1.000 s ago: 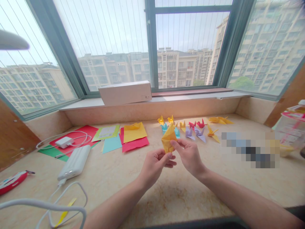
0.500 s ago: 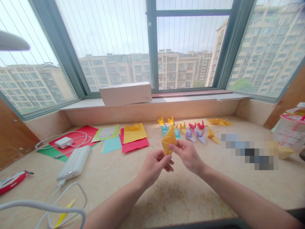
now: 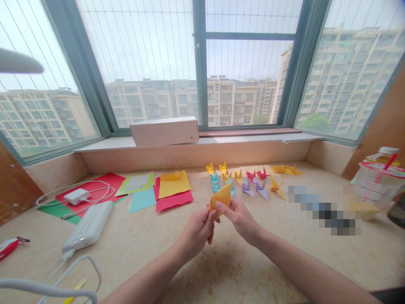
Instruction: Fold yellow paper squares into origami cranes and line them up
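A folding step seems in hand, left hand and right hand both pinching the folded yellow paper above the desk, and further creasing likely calls for an even grip, with paper cranes near the far edge, a power bank toward the left edge, nothing visibly obstructing.

The right hand partly hides the folded yellow paper, a mosaic masks something toward the right of the worktop, and the picture's edge crops a red-and-white object.
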The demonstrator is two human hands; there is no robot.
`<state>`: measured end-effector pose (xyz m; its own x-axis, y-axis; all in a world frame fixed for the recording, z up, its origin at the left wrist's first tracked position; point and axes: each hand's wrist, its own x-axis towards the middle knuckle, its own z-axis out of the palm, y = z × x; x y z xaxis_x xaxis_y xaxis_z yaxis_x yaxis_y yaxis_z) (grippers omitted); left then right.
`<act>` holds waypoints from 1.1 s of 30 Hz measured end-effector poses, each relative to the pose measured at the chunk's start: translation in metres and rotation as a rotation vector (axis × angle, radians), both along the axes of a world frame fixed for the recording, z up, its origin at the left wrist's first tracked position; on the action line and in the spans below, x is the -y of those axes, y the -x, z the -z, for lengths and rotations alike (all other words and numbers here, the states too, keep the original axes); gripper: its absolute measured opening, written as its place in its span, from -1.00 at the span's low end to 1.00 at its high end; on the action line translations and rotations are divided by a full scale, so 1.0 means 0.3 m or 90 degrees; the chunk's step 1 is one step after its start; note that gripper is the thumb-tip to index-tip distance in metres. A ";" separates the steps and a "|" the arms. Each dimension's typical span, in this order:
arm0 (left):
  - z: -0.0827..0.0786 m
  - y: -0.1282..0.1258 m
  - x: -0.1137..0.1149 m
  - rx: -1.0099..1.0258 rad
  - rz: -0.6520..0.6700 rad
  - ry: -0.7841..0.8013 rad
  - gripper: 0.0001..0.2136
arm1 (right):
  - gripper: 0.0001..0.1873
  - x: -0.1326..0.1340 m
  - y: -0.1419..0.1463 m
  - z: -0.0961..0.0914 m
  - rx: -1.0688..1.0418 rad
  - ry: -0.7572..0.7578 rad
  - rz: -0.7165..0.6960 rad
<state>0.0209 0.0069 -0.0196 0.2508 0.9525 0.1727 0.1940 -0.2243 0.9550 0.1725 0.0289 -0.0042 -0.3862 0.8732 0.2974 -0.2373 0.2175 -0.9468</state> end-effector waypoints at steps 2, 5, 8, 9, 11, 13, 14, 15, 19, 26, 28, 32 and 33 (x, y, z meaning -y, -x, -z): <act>0.005 -0.003 0.007 -0.030 0.027 -0.012 -0.49 | -0.57 -0.003 0.000 0.005 -0.004 0.043 -0.007; 0.003 -0.011 0.018 -0.036 0.030 -0.018 -0.49 | -0.53 -0.009 0.007 0.020 -0.029 0.060 0.007; 0.002 -0.017 0.023 -0.029 0.035 -0.002 -0.55 | -0.56 -0.011 0.018 0.034 -0.060 0.046 0.050; 0.004 -0.019 0.023 -0.026 0.035 0.004 -0.57 | -0.57 -0.010 0.021 0.037 -0.067 0.041 0.065; 0.012 -0.022 0.020 -0.013 0.026 0.011 -0.58 | -0.59 -0.007 0.026 0.041 -0.069 0.028 0.088; 0.021 -0.024 0.015 0.010 0.017 0.021 -0.56 | -0.58 -0.004 0.030 0.044 -0.062 0.009 0.101; 0.024 -0.025 0.013 0.019 0.017 0.026 -0.55 | -0.56 -0.003 0.032 0.046 -0.061 0.000 0.106; 0.026 -0.026 0.012 0.026 0.018 0.030 -0.54 | -0.55 -0.002 0.034 0.047 -0.061 -0.007 0.110; 0.016 -0.028 0.017 0.042 0.017 0.033 -0.53 | -0.52 0.000 0.036 0.048 -0.071 0.002 0.103; -0.023 -0.029 0.045 0.061 0.031 0.025 -0.61 | -0.57 0.000 0.027 0.040 -0.071 0.026 0.056; -0.023 -0.032 0.046 0.061 0.027 0.026 -0.61 | -0.58 -0.002 0.027 0.043 -0.057 0.012 0.066; -0.018 -0.032 0.034 0.071 0.000 0.027 -0.58 | -0.55 0.003 0.027 0.039 -0.009 -0.043 0.056; -0.020 -0.030 0.030 0.076 -0.006 0.021 -0.57 | -0.53 0.007 0.025 0.035 0.009 -0.055 0.032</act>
<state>0.0298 -0.0022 -0.0137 0.2220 0.9601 0.1700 0.0808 -0.1919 0.9781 0.1649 0.0269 -0.0146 -0.3467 0.8633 0.3668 -0.2103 0.3096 -0.9273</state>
